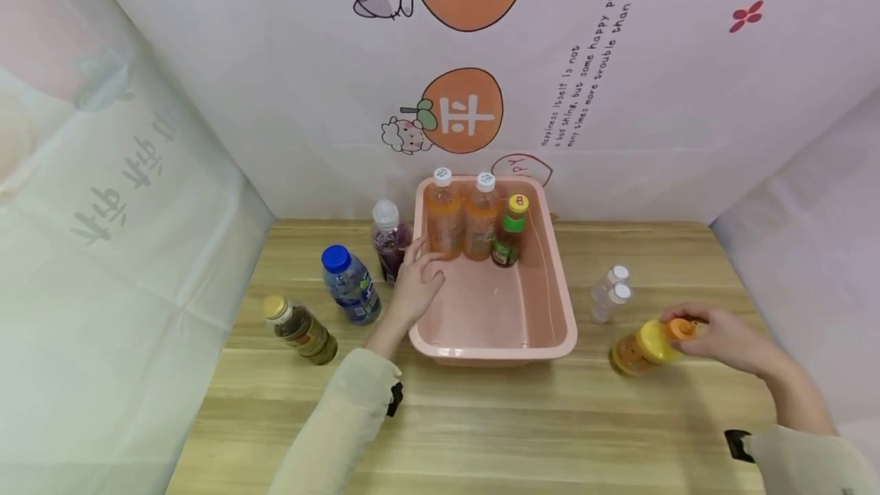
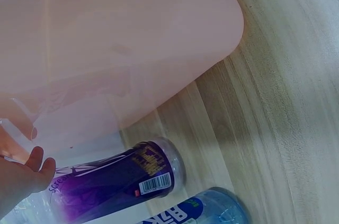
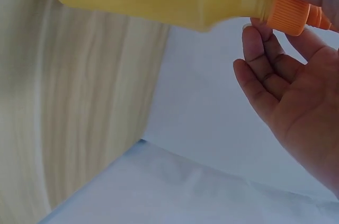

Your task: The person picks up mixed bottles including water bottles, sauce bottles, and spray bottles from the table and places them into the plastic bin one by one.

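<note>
Right hand (image 1: 732, 338): its grip was a pinch, with the thumb and fingertips about the orange cap (image 3: 288, 9) of a yellow bottle (image 1: 635, 350); the lower fingers lay loosely bent beside the bottle's neck.
Yellow bottle: it was to the right of the pink tub (image 1: 484, 354), tilted, with its capped end toward the right; whether its base touched the desk (image 1: 495, 434) could not be told.
Left hand (image 1: 414, 289): its grip was relaxed and held nothing, the fingers apart over the tub's left rim; whether they touched that rim was unclear.
Inside the tub: two orange drink bottles (image 1: 445, 224) with white caps stood side by side at the far end, and a small sauce bottle (image 1: 507, 247) with a yellow cap and green neck stood just to their right.
Left of the tub: a purple bottle (image 1: 390, 247) was nearest, just beside the left hand; then came a blue-capped bottle (image 1: 354, 292) and a brown bottle (image 1: 309, 338) with a yellowish cap.
Right of the tub: two small clear bottles (image 1: 603, 304) with white caps stood close together, just beyond the yellow bottle.
Backdrop: a pale sheet (image 1: 619, 182) with printed fruit and lettering hung behind the desk.
</note>
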{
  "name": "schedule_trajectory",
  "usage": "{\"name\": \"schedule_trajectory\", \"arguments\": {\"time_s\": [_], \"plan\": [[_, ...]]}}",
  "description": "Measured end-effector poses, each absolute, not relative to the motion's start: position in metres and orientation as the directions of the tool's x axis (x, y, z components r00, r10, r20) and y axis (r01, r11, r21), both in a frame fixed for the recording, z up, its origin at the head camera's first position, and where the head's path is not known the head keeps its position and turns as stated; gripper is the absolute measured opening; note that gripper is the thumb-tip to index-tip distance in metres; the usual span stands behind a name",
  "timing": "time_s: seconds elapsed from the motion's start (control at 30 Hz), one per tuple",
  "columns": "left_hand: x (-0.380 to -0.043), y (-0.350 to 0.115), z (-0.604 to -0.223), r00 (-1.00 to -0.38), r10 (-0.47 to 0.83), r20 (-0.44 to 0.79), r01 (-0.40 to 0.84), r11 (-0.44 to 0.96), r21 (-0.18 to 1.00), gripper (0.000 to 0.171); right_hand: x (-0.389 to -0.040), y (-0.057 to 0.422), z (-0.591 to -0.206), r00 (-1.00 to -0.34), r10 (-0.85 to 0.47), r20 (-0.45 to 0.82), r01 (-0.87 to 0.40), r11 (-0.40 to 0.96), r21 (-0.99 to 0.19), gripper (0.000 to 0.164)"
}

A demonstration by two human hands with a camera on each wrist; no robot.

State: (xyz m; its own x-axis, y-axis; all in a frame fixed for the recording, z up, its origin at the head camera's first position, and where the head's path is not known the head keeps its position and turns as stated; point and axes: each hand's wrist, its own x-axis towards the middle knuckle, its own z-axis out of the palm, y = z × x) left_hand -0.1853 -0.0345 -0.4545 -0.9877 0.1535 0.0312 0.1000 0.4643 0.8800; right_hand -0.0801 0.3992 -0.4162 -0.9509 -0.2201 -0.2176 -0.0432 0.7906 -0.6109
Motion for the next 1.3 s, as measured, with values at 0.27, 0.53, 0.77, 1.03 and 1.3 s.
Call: {"name": "schedule_trajectory", "arguments": {"time_s": [0.27,0.53,0.77,1.03,1.3], "plan": [[-0.186,-0.036,-0.456,-0.988,0.151,0.029,0.097,0.47,0.877,0.031,-0.074,0.398,-0.383,-0.98,-0.186,-0.069,-0.108,0.792,-0.601,0.029],[-0.187,-0.036,-0.459,-0.988,0.151,0.03,0.098,0.467,0.879,0.031,-0.072,0.376,-0.346,-0.988,-0.138,0.071,-0.147,0.699,-0.699,0.042],[-0.188,-0.036,-0.459,-0.989,0.145,0.014,0.081,0.47,0.879,0.031,-0.084,0.341,-0.313,-0.974,-0.084,0.208,-0.219,0.563,-0.797,0.052],[-0.186,-0.036,-0.457,-0.988,0.151,0.031,0.098,0.463,0.881,0.032,-0.107,0.296,-0.289,-0.968,0.013,0.25,-0.207,0.519,-0.829,0.048],[-0.184,-0.035,-0.456,-0.986,0.156,0.056,0.122,0.456,0.881,0.032,-0.132,0.257,-0.282,-0.976,0.011,0.215,-0.18,0.507,-0.843,0.042]]}}
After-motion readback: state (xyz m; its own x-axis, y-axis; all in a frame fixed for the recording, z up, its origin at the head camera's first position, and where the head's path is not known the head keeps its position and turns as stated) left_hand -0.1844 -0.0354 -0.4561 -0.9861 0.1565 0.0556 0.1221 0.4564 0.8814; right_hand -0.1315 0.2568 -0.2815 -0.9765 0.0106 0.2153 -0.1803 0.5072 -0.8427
